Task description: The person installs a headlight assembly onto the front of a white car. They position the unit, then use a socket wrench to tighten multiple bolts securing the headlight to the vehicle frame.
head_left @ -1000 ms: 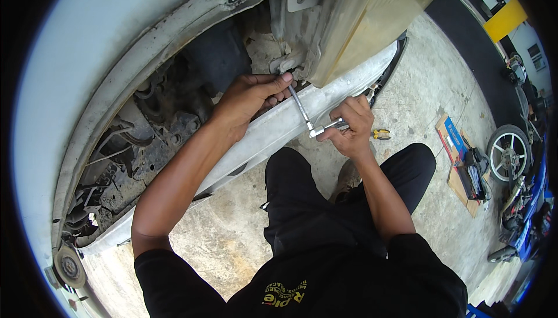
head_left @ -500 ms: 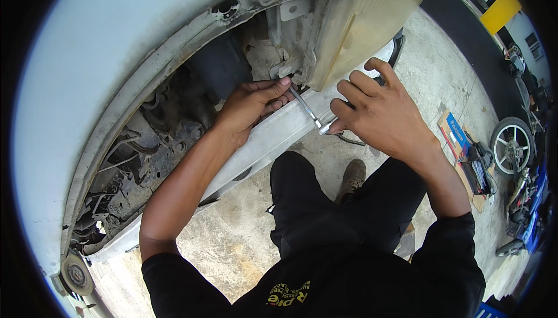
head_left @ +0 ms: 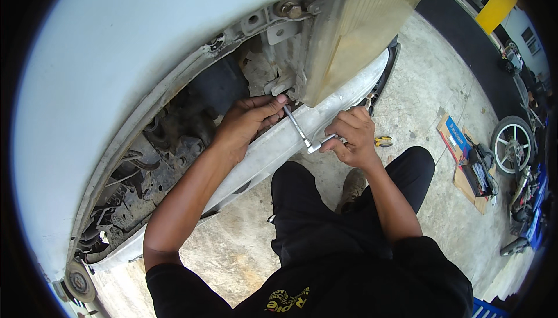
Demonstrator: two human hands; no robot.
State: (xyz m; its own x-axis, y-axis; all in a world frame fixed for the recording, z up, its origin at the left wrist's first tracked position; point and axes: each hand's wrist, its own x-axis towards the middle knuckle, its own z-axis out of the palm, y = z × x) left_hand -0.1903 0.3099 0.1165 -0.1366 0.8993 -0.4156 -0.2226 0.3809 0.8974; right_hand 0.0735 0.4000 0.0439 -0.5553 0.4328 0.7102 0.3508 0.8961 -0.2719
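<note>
I saw the right hand (head_left: 353, 138), spread half a second earlier, curled round the handle (head_left: 329, 138) of a silver wrench (head_left: 297, 127); left hand (head_left: 250, 121) still pinched its shaft beside the yellowed headlight (head_left: 360, 33). Stained concrete floor (head_left: 433, 85); motorcycle (head_left: 526, 219) far right.

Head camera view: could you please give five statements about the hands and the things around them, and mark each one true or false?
1. The left hand holds a metal bar. True.
2. The right hand is empty. False: it grips a wrench.
3. The ridged lamp cover is yellowed. True.
4. The yellow-and-black pliers are in the left hand. False: they lie on the floor.
5. The spoked wheel is at the picture's right side. True.
</note>
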